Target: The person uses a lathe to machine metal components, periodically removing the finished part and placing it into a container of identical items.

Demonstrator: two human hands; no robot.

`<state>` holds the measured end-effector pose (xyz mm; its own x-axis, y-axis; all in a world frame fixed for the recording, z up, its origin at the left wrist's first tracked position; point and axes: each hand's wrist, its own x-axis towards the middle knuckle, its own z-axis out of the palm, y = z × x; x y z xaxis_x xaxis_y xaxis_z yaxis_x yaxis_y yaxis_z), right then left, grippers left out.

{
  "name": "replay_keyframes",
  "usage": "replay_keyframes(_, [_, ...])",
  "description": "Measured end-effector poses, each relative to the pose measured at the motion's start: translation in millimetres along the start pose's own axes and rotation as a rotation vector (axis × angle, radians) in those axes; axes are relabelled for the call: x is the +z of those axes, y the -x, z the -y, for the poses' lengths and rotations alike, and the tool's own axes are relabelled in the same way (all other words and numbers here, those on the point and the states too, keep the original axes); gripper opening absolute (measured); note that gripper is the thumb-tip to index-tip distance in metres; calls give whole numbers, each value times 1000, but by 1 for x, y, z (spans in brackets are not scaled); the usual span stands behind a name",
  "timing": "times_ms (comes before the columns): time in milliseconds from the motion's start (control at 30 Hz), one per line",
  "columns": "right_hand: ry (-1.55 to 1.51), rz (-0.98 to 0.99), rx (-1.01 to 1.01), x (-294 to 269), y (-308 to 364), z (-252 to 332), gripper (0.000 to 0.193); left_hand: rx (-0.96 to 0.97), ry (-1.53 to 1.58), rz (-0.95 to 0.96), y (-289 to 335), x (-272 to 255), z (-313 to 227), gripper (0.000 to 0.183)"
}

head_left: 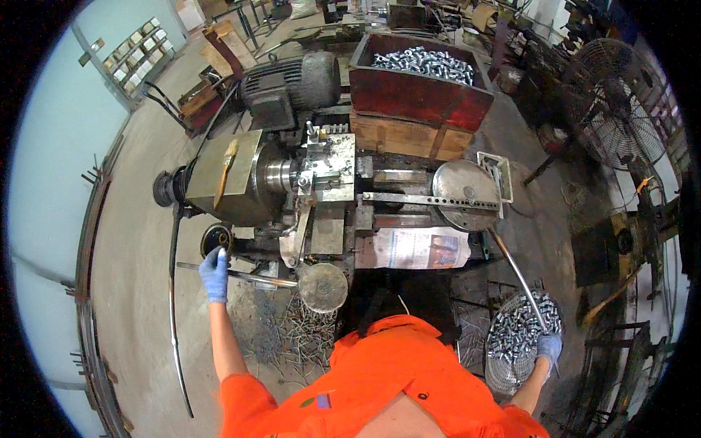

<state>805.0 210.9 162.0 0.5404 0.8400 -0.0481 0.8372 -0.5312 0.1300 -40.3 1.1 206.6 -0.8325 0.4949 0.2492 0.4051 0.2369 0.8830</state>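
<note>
My left hand [214, 277], in a blue glove, is at the near edge of a small round dark dish [217, 237] left of the machine. Its fingers look drawn together, and what they hold is too small to name. My right hand [549, 349], also gloved, closes round the lower end of a long metal lever [515, 271]. That lever slants down from beside a round metal plate [467, 191] on the machine. Under and beside this hand is a wire basket [504, 374] holding many short shiny metal fittings [515, 332].
The lathe-like machine [325, 164] fills the middle, with a brush [228, 171] on its headstock cover. A red bin [420, 91] of metal fittings stands behind it. A newspaper sheet [409, 248] covers its front right. Metal shavings [307, 339] litter the floor. A large fan [613, 102] stands right.
</note>
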Motion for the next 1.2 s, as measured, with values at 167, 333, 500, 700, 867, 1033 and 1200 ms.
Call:
replay_keyframes(167, [-52,41,43,-9,9,3,29,-10,27,-165,27,-35,2,26])
replay_keyframes(333, [-71,106,121,-23,19,14,37,-282,47,-194,39,-64,26,29])
replay_keyframes(500, [-43,43,147,-15,18,13,39,-354,43,-159,32,-56,40,37])
replay_keyframes(700, [-13,66,87,-10,20,6,31,-435,123,-114,12,-35,49,46])
replay_keyframes(867, [-75,116,92,-25,28,14,41,-437,125,-115,10,-36,52,46])
replay_keyframes(1033, [-113,-30,11,-41,44,41,44,-444,151,-127,9,-36,56,45])
replay_keyframes(1200, [-95,-353,-294,-34,45,127,35,-536,119,-177,3,-33,58,45])
